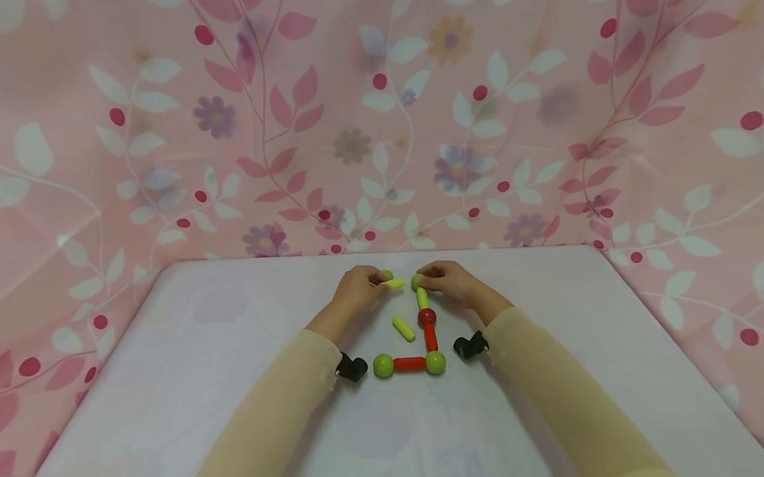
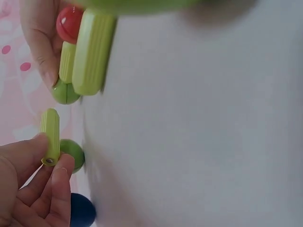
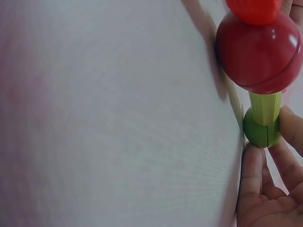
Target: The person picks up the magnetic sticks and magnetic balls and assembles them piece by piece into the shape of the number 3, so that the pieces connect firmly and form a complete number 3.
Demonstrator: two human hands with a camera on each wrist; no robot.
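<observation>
On the pale worktop (image 1: pixel 531 419) we see an L-shaped chain of balls and rods (image 1: pixel 430 338). Our right hand (image 1: pixel 450 279) closes its fingers round the chain's far green ball (image 1: pixel 417 283); our left hand (image 1: pixel 359 289), near another green ball (image 2: pixel 73 154), pinches a yellow-green rod (image 2: pixel 50 135) in narrowed fingers, a loose rod (image 1: pixel 403 328) lying inside the chain's bend.

Ridged yellow-green rod (image 2: pixel 50 130) level in left hand (image 1: pixel 359 289); round green ball (image 1: pixel 417 283) gripped by right hand (image 1: pixel 452 281), joined to similar rod (image 1: pixel 423 299).

No text, label, brand, number or sign can be read.
</observation>
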